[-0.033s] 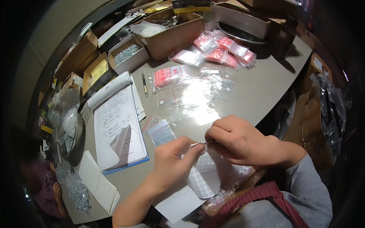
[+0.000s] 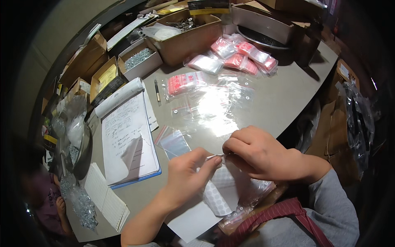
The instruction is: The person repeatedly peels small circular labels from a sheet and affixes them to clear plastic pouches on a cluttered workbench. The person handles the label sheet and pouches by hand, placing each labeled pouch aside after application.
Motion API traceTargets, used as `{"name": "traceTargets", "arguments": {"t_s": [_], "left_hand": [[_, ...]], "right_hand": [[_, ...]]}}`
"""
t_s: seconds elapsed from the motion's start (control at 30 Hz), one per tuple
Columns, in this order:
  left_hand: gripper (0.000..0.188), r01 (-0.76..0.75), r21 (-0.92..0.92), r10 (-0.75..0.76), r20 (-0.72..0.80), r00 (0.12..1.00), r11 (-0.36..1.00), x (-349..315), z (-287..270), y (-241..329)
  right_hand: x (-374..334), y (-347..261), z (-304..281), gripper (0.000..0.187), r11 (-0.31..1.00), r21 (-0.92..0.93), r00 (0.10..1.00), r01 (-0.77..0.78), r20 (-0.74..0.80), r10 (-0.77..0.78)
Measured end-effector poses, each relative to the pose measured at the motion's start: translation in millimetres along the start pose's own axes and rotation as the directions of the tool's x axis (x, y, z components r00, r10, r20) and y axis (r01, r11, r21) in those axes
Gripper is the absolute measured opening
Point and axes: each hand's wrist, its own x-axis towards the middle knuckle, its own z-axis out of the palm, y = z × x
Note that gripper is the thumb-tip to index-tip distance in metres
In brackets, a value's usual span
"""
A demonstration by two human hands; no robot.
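Between thumb and fingers, my left hand [image 2: 187,171] pinches the top edge of a sheet of round white stickers [image 2: 217,201], which hangs down and curls. My right hand [image 2: 261,154] is closed at the same edge, fingertips meeting close to the left thumb; those fingertips are partly hidden. Under the sticker sheet lies a plain white sheet [image 2: 191,224]. Just beyond my left hand is a small pile of clear zip bags [image 2: 175,144]. Farther off, several clear zip bags [image 2: 183,111] are spread flat under glare, some bearing a small round white sticker.
Packs of red-and-clear zip bags [image 2: 247,59] lie at the back. A clipboard of written pages [image 2: 129,136], a pen [image 2: 157,91] and a notepad [image 2: 107,201] are at left. Boxes of metal parts [image 2: 140,59] line the far edge. Another person [image 2: 47,201] is at lower left.
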Motion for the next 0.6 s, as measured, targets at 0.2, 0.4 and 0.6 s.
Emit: {"name": "traceTargets", "arguments": {"t_s": [0.2,0.4,0.6], "left_hand": [[0.023,0.222,-0.192,-0.210,0.081,0.974,0.956,6.8,-4.6,-2.6],[0.027,0.263,-0.236,-0.242,0.116,0.963,0.935,10.4,-7.3,-11.0],[0.028,0.240,-0.216,-0.208,0.163,0.965,0.946,10.7,-8.4,-9.9]], "right_hand": [[-0.4,-7.3,10.6,0.011,0.925,-0.341,0.975,0.169,-0.081,-0.208],[10.0,21.1,-36.0,0.030,0.977,-0.043,0.976,0.209,-0.049,-0.211],[41.8,99.7,-71.6,0.023,0.898,0.154,0.908,-0.413,-0.010,0.420]]}}
